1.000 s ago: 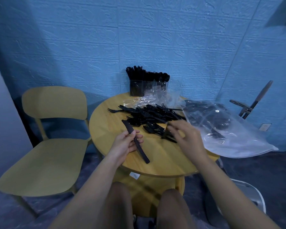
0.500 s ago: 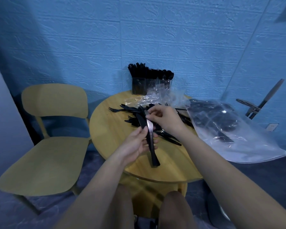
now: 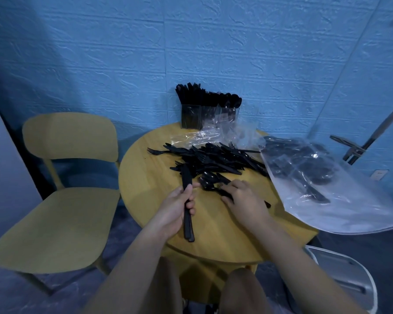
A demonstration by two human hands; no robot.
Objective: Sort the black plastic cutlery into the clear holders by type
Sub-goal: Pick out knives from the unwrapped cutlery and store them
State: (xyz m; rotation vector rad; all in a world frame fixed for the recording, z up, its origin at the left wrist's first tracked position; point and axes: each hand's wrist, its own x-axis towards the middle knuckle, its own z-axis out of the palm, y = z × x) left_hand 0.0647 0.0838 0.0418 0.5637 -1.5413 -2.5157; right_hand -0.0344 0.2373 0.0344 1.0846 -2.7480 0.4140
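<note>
A heap of loose black cutlery [image 3: 216, 158] lies across the middle of the round wooden table [image 3: 145, 177]. My left hand [image 3: 176, 210] grips black knives [image 3: 187, 200], blades pointing away from me. My right hand [image 3: 244, 200] rests palm down on the near edge of the heap, fingers over a spoon and fork [image 3: 210, 185]; whether it holds any piece is hidden. The clear holders [image 3: 208, 115] stand at the table's far edge, filled with upright black cutlery.
A yellow chair [image 3: 61, 177] stands left of the table. A large clear bag [image 3: 322, 184] with more cutlery hangs over the table's right side; crumpled clear wrapping [image 3: 204, 137] lies before the holders. A grey stool [image 3: 340, 275] is at lower right. My knees are under the table.
My right hand left the knives in my left hand and came down onto the near edge of the heap. The left hand now holds two stacked knives instead of one.
</note>
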